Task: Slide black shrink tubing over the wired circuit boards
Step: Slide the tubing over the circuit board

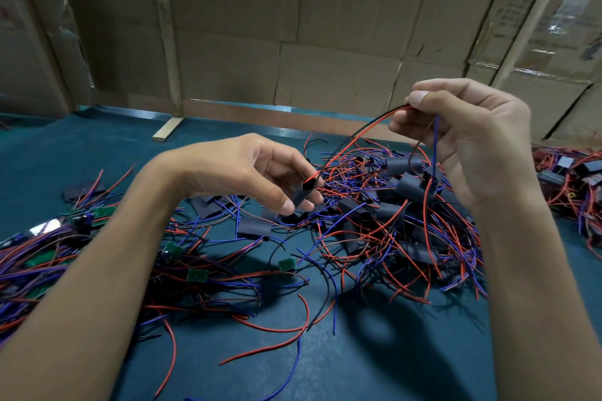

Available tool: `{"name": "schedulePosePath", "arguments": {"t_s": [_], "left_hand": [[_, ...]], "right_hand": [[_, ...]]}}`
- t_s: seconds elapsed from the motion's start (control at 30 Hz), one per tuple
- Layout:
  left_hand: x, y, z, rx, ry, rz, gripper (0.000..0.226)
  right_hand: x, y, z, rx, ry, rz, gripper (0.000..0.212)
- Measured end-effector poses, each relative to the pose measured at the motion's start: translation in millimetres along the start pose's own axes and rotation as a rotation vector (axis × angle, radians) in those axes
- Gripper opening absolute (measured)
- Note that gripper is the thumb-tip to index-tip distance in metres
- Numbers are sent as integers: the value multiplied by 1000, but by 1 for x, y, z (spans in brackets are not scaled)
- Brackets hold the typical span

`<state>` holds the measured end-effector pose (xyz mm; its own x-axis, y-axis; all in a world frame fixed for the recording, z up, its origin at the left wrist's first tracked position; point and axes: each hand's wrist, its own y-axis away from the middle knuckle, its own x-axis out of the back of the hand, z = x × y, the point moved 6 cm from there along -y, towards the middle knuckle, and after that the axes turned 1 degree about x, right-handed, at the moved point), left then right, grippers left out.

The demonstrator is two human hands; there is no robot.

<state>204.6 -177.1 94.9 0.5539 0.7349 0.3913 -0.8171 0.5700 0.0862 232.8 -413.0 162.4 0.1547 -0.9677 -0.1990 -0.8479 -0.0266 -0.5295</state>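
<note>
My left hand (257, 169) pinches a short piece of black shrink tubing (305, 189) with its open mouth facing right. A red wire and a black wire (361, 135) run from that mouth up to my right hand (469, 137), which grips them between thumb and fingers. A blue wire and a brown one (436, 140) hang down from the same hand to a board (430, 176) that a black sleeve mostly covers. Bare green circuit boards (197, 274) with wires lie below my left arm.
A tangle of sleeved boards and red, blue and black wires (391, 215) covers the blue-green table (374, 352) in the middle and at the right. Flat black tubing pieces (253, 227) lie under my left hand. Cardboard walls (325, 26) stand behind.
</note>
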Motion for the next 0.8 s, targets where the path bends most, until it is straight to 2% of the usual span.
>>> {"name": "schedulePosePath", "arguments": {"t_s": [0.53,0.67,0.8], "left_hand": [[-5,-2,2,3,-46,-10,43],[1,-5,5,-34,-58,96,42],[11,-4,19,-126,-125,288,40]], "right_hand": [[2,2,1,29,93,9,6],[-7,6,-1,24,182,-176,12],[-18,14,4,-52,284,-392,27]]}}
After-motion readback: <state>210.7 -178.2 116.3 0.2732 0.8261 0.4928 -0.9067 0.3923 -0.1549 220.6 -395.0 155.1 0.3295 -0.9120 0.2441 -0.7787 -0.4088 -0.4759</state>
